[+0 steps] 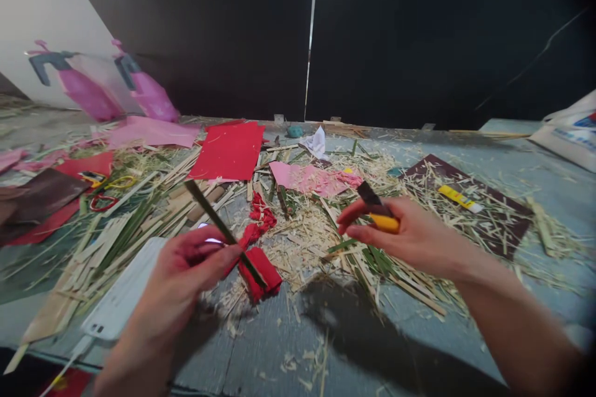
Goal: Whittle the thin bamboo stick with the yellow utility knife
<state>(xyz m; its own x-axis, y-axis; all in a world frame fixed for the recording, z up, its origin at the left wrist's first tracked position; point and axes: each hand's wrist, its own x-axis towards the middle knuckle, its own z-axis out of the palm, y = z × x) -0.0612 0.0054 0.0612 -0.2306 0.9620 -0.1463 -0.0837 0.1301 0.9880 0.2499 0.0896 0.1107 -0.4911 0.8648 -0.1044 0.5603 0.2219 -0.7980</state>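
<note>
My left hand (186, 273) pinches a thin green bamboo strip (212, 214) that slants up and to the left, with its lower end over a crumpled red paper piece (261, 270). My right hand (405, 232) grips a yellow-handled utility knife (379, 211) with its dark blade pointing up and left. The two hands are apart, and the blade does not touch the strip. Both hover over a grey floor (279, 347) strewn with bamboo shavings (302, 236).
A pile of bamboo strips (121, 229) lies at left beside a white flat object (125, 291). Red paper (230, 150), pink paper (307, 178), brown card (465, 198) with a yellow item, scissors (105, 192) and pink bottles (149, 93) lie around. A dark wall stands behind.
</note>
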